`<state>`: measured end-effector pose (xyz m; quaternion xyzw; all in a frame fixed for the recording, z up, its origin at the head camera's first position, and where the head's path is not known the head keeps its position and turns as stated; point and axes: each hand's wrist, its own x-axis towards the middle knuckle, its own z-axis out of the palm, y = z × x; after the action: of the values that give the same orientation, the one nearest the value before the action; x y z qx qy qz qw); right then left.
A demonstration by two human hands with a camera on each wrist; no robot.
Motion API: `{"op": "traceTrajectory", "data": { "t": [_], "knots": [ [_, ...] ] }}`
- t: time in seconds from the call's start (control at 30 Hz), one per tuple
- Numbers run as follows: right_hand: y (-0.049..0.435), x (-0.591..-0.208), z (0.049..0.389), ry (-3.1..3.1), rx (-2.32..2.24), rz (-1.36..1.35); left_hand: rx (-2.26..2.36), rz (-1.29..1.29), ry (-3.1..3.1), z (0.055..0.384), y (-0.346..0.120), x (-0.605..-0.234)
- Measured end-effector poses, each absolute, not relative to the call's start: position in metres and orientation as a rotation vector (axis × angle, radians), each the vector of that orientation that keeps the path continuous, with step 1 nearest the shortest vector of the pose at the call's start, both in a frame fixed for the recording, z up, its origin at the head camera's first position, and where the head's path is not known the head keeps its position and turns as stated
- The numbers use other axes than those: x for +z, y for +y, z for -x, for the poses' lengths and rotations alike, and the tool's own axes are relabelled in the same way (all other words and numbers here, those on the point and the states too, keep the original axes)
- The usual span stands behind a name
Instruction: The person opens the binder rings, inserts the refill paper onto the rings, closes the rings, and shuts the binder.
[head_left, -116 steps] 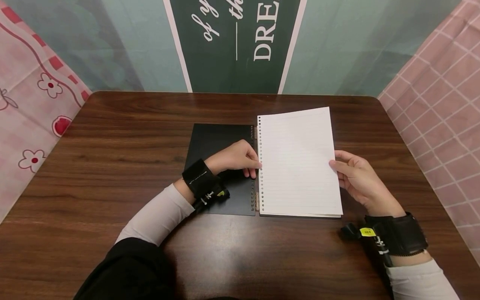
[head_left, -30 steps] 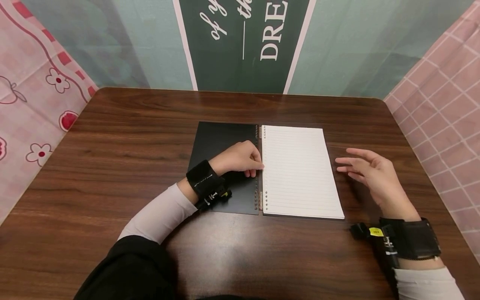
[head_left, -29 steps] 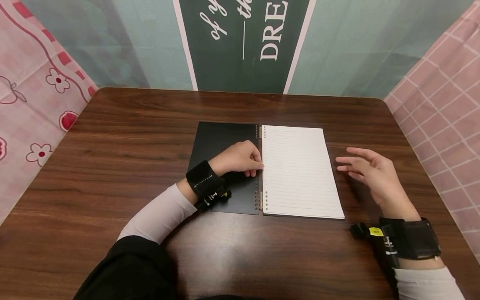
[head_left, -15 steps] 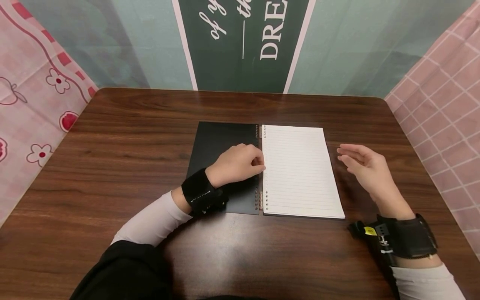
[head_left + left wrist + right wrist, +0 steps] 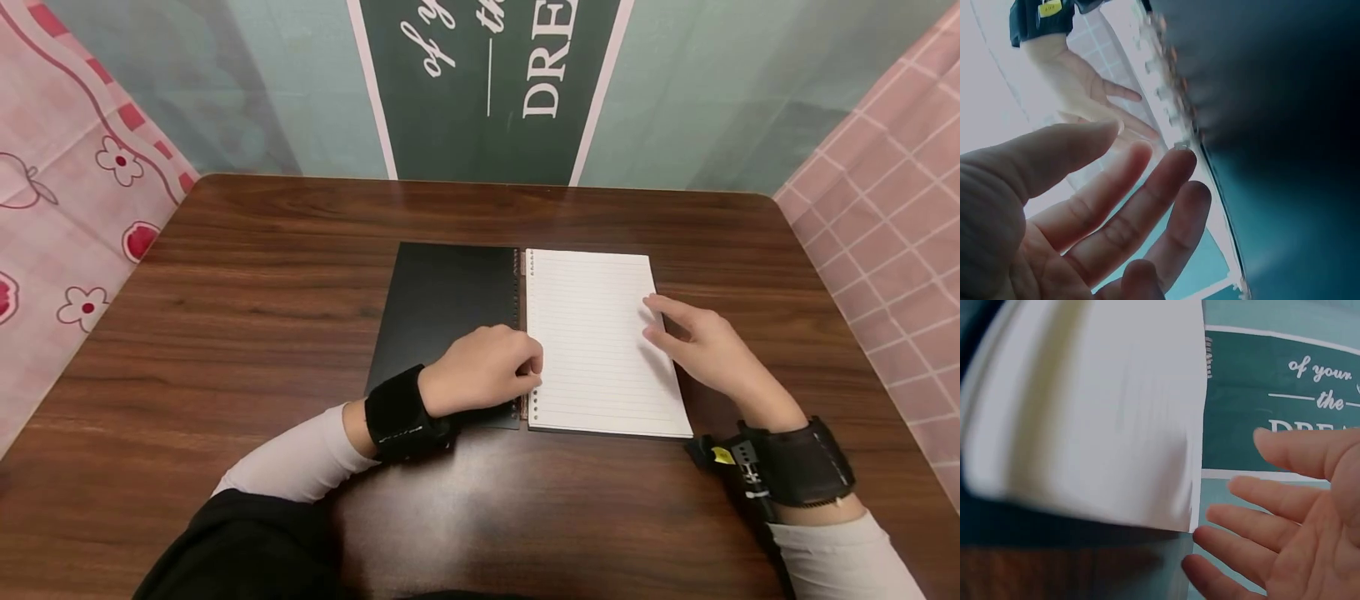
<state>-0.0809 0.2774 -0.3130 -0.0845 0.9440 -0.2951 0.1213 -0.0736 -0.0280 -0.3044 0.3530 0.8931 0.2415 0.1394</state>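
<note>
A ring-bound notebook lies spread on the table, its black cover (image 5: 450,292) to the left and a stack of white lined paper (image 5: 592,350) to the right. Binding rings (image 5: 1169,81) run along the spine. Bent over the lower part of that spine is my left hand (image 5: 483,371), fingertips close to the punched paper edge; the left wrist view shows its fingers (image 5: 1119,228) loosely bent with nothing between them. My right hand (image 5: 701,346) hovers at the right edge of the paper, thumb and fingers spread and holding nothing. Beside the page corner, its fingers (image 5: 1247,525) are spread apart.
The brown wooden table (image 5: 285,275) extends around the notebook. Behind it hangs a green cloth with white lettering (image 5: 547,58). Pink cloths with flowers (image 5: 82,308) and a grid pattern (image 5: 892,250) flank the sides. Each wrist wears a black strap (image 5: 798,462).
The right hand, earlier gripping a raised sheet, let it go; the paper now lies flat. Since then it has moved left over the page edge, while my left hand slid down the spine towards me.
</note>
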Motion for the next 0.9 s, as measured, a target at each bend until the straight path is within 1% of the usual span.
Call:
{"op": "traceTrajectory", "data": {
  "t": [0.17, 0.4, 0.9],
  "knots": [
    [0.276, -0.315, 0.081, 2.717, -0.755, 0.321, 0.604, -1.081, 2.589, 0.068, -0.024, -0.308],
    [0.277, -0.314, 0.080, 2.675, -0.724, 0.409, 0.468, -1.155, 2.596, 0.064, -0.020, -0.311],
    [0.286, -0.312, 0.083, 2.608, -0.688, 0.486, 0.223, -1.138, 2.625, 0.056, -0.013, -0.309]
  ]
}}
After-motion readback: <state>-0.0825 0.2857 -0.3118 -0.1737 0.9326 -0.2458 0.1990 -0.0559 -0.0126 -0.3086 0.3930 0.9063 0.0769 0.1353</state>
